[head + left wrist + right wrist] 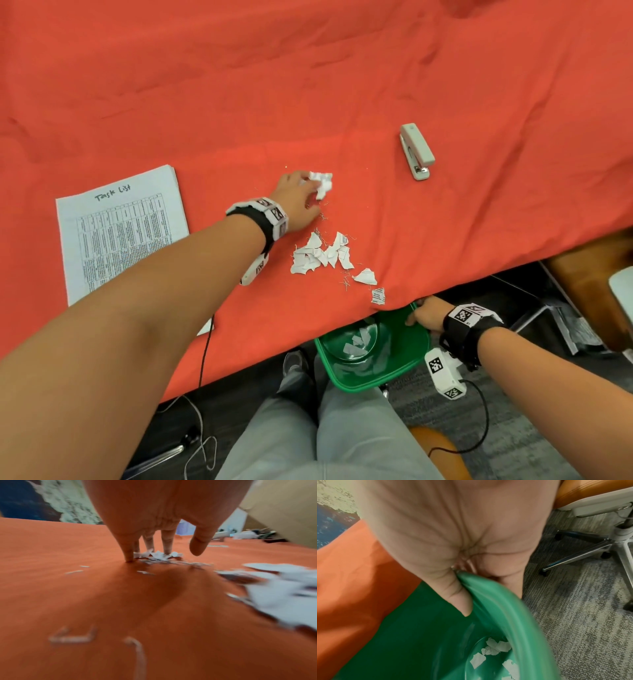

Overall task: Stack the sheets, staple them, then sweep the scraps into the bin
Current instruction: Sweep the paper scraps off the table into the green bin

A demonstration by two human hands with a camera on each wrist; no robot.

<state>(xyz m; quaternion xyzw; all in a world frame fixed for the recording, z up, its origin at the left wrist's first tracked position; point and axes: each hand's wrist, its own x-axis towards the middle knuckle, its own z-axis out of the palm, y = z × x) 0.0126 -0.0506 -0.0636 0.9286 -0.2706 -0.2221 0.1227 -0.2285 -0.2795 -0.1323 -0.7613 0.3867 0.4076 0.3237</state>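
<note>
My left hand (301, 198) reaches over the red tablecloth (308, 85), and its straight fingertips (167, 547) press on a small clump of torn paper scraps (322, 183) (159, 556). A larger pile of scraps (322, 255) (283, 588) lies nearer the table edge, with loose staples (72, 637) around it. Below that edge, my right hand (423, 317) (471, 588) grips the rim of the green bin (394, 373) (513, 615). Several scraps (494, 649) lie in the bin. The stacked sheets (120, 233), headed "Task List", lie at the left. The grey stapler (416, 150) sits at the right.
An office chair base (607, 545) stands on the carpet to the right of the bin. An orange seat (582, 274) is near the table's right edge. My legs (325, 428) are under the table edge, and cables (205, 359) hang there.
</note>
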